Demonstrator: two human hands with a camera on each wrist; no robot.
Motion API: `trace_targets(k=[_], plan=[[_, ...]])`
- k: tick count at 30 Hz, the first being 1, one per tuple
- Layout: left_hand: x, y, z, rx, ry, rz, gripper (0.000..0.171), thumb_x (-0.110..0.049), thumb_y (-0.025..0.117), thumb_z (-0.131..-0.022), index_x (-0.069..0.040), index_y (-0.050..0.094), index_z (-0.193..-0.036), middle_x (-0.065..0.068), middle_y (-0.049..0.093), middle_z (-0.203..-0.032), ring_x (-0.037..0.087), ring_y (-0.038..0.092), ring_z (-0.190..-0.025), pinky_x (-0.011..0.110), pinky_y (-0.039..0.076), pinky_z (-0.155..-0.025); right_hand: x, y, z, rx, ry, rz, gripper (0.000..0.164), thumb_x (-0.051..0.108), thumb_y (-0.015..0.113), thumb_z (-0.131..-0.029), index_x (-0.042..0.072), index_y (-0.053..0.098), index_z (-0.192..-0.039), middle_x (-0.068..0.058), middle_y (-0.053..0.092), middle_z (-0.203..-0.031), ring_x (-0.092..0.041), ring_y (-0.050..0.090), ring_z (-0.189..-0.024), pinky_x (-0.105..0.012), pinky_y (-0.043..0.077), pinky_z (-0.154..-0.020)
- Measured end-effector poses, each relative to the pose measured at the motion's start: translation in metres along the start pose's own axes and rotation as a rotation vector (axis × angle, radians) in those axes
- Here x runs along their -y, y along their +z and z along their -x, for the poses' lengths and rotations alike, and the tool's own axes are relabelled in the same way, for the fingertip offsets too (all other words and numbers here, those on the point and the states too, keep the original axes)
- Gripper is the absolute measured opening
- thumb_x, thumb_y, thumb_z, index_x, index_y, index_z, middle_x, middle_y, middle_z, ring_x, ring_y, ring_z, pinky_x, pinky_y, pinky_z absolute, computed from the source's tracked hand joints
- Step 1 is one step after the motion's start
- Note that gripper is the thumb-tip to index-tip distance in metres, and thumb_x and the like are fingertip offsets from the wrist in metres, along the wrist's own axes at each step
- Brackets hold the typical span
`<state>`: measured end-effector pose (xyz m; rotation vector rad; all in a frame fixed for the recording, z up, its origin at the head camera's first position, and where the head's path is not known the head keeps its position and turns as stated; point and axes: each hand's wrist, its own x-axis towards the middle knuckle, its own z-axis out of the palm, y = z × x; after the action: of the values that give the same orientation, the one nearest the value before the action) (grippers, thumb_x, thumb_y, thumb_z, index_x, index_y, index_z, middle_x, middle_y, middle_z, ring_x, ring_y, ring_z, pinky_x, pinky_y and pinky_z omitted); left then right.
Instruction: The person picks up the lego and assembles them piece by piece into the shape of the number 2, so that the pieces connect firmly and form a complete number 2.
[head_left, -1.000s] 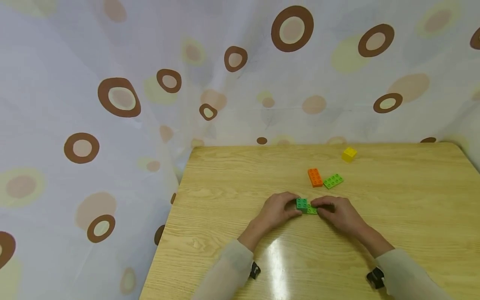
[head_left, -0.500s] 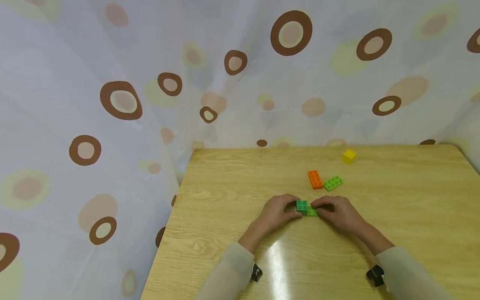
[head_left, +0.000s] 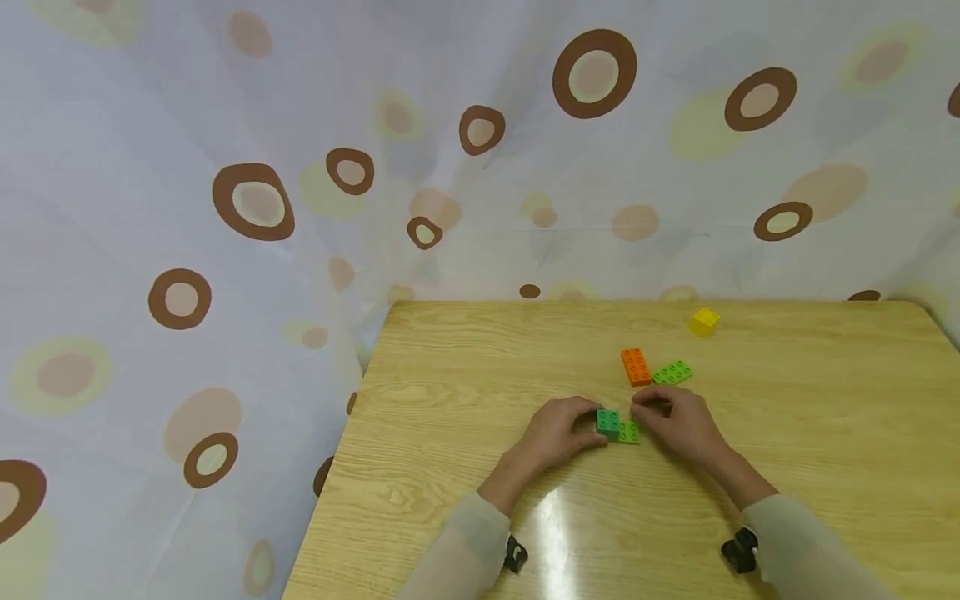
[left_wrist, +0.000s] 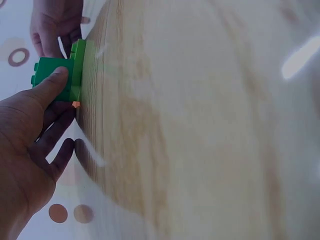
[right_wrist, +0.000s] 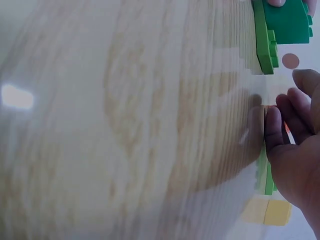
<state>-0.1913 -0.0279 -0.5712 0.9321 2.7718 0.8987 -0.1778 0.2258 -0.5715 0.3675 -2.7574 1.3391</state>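
Note:
My left hand pinches a dark green toy building brick, thumb on its near side. That brick sits on the left end of a light green building plate, which lies flat on the table. Close up in the left wrist view, the thumb presses the side of the green brick. My right hand is just right of the plate, fingers loosely bent and holding nothing. A gap between the right hand and the plate shows in the right wrist view.
Behind the hands lie an orange brick and a second light green plate, close together. Farther back stands a yellow brick. All rest on a wooden table, with a patterned curtain along its back and left.
My right hand has let go of the light green plate's right end and moved slightly away from it. The left hand keeps its hold on the green brick. The head view has shifted a little.

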Motion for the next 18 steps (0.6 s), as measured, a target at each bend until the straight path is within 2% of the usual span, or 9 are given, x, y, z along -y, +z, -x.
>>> trace_targets(k=[6, 12, 15, 18], plan=[[0.004, -0.003, 0.005, 0.019, 0.004, 0.018, 0.046, -0.042, 0.08, -0.096, -0.02, 0.071, -0.135, -0.009, 0.072, -0.13, 0.004, 0.065, -0.121, 0.02, 0.049, -0.106, 0.003, 0.005, -0.006, -0.088, 0.078, 0.019, 0.029, 0.031, 0.075, -0.102, 0.005, 0.073, -0.113, -0.013, 0.074, -0.108, -0.023, 0.068, -0.09, -0.023, 0.055, -0.071], [0.011, -0.007, 0.011, 0.021, -0.009, 0.008, 0.047, -0.044, 0.08, -0.096, -0.02, 0.071, -0.135, -0.01, 0.071, -0.13, 0.004, 0.064, -0.12, 0.021, 0.049, -0.106, 0.006, 0.009, -0.011, -0.156, 0.118, 0.007, 0.042, 0.035, 0.076, -0.1, -0.001, 0.068, -0.121, -0.019, 0.071, -0.114, -0.033, 0.068, -0.103, -0.015, 0.05, -0.073], [0.014, -0.009, 0.016, 0.01, -0.017, 0.006, 0.048, -0.044, 0.08, -0.095, -0.019, 0.071, -0.135, -0.009, 0.072, -0.129, 0.005, 0.064, -0.119, 0.021, 0.049, -0.105, 0.006, 0.011, -0.015, -0.177, 0.126, 0.022, 0.046, 0.037, 0.076, -0.1, -0.002, 0.067, -0.122, -0.02, 0.07, -0.115, -0.035, 0.067, -0.106, -0.022, 0.051, -0.078], [0.017, -0.01, 0.019, 0.004, -0.02, 0.017, 0.046, -0.044, 0.08, -0.095, -0.02, 0.071, -0.134, -0.01, 0.072, -0.128, 0.005, 0.064, -0.119, 0.021, 0.049, -0.105, 0.004, 0.014, -0.019, -0.195, 0.131, 0.04, 0.05, 0.038, 0.077, -0.099, -0.004, 0.064, -0.122, -0.022, 0.066, -0.116, -0.036, 0.063, -0.106, -0.037, 0.051, -0.083]])
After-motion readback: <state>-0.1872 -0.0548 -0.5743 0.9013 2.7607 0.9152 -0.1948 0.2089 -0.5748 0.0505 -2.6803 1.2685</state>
